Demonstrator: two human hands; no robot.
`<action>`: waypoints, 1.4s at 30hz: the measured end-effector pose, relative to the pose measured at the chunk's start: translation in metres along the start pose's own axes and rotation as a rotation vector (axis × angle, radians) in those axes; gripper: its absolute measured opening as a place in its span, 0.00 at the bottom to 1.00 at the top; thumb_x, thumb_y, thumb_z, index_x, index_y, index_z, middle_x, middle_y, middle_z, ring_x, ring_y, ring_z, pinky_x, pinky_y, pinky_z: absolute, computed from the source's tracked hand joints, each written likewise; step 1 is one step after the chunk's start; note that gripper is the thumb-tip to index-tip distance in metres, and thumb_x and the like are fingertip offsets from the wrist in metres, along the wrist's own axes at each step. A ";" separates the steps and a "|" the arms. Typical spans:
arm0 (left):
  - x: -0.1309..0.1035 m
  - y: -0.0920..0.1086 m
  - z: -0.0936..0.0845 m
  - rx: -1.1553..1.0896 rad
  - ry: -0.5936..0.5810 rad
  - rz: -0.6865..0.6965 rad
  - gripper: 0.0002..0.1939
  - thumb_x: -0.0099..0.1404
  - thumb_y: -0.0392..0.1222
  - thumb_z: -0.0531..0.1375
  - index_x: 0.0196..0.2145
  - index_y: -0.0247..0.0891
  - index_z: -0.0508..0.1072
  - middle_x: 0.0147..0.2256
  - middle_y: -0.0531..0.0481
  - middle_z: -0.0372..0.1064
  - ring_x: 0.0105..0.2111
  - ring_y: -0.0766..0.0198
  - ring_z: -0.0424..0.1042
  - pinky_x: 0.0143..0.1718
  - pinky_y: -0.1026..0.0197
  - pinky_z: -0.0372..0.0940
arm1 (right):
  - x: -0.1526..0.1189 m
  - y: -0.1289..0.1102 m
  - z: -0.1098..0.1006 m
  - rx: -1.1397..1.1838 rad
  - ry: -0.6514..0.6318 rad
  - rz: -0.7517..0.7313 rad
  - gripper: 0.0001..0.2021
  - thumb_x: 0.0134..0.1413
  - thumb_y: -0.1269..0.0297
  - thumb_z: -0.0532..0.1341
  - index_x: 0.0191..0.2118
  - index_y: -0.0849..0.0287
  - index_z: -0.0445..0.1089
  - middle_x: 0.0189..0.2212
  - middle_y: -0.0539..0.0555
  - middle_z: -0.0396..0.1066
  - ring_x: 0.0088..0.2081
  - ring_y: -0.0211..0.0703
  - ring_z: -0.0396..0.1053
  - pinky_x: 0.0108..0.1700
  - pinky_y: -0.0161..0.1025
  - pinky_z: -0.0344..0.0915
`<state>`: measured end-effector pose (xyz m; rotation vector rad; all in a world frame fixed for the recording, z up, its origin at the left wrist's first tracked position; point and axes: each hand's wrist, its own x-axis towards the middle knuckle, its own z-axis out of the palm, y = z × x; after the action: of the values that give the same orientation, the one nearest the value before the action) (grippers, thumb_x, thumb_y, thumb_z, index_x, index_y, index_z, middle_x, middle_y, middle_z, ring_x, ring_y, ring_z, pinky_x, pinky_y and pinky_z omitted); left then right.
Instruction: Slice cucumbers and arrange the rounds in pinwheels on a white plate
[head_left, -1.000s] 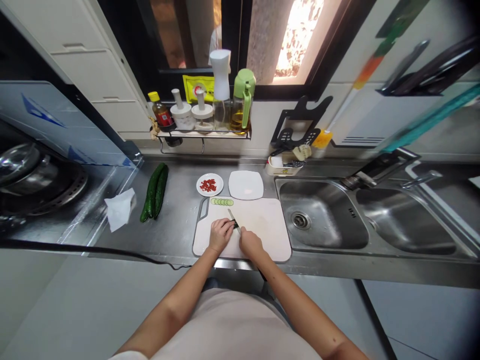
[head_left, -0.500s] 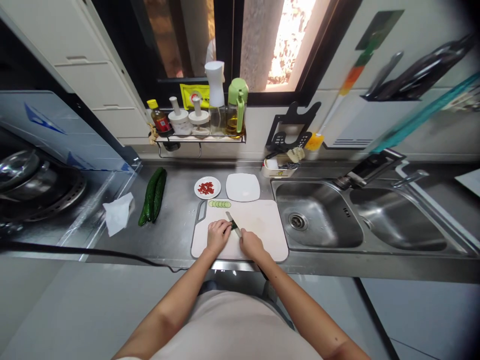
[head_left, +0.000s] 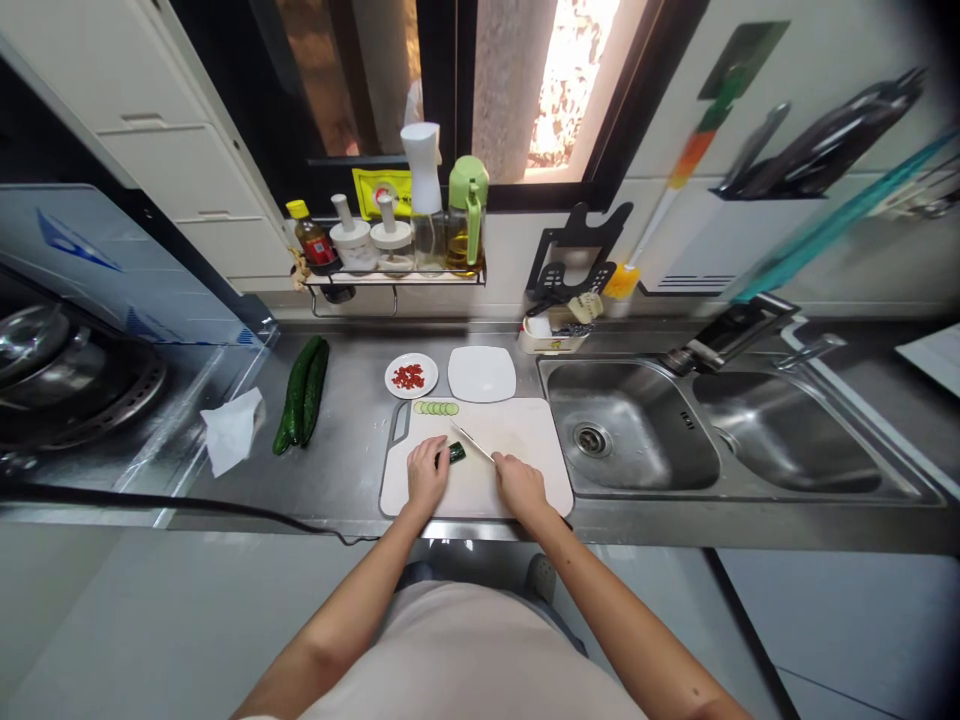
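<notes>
My left hand [head_left: 427,478] curls around the left end of a short dark-green cucumber piece [head_left: 457,453] on the white cutting board [head_left: 540,440]. Part of that piece is hidden by the thumb and fingers. A kitchen knife [head_left: 474,442] is gripped by its handle in my right hand [head_left: 521,484]. Its blade points up and left, just right of the cucumber piece and apart from it. Along the board's top left edge lies a row of thin cucumber slices [head_left: 436,408].
Behind the board stand a plate of chopped red bits [head_left: 390,379] and a bare white plate [head_left: 482,374]. Whole cucumbers [head_left: 301,395] and a crumpled tissue [head_left: 231,432] lie left. A double sink [head_left: 637,425] is right; a seasoning rack [head_left: 397,278] hangs behind.
The knife has come away from the cucumber piece, my right hand shifting right and slightly down. My left hand has moved a little left, baring more of the piece.
</notes>
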<state>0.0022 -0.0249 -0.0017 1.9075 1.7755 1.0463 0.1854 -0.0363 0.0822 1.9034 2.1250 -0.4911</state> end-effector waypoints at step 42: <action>0.054 -0.009 0.000 -0.301 -0.080 -0.467 0.11 0.57 0.41 0.59 0.37 0.38 0.76 0.30 0.49 0.75 0.29 0.65 0.72 0.34 0.63 0.65 | -0.018 0.050 0.031 0.013 0.359 0.035 0.18 0.59 0.69 0.53 0.53 0.50 0.67 0.43 0.53 0.69 0.38 0.40 0.65 0.38 0.36 0.51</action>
<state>-0.0066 0.0281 0.0073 1.2572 1.7781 0.9782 0.2360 -0.0607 0.0567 2.1677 2.2959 -0.1638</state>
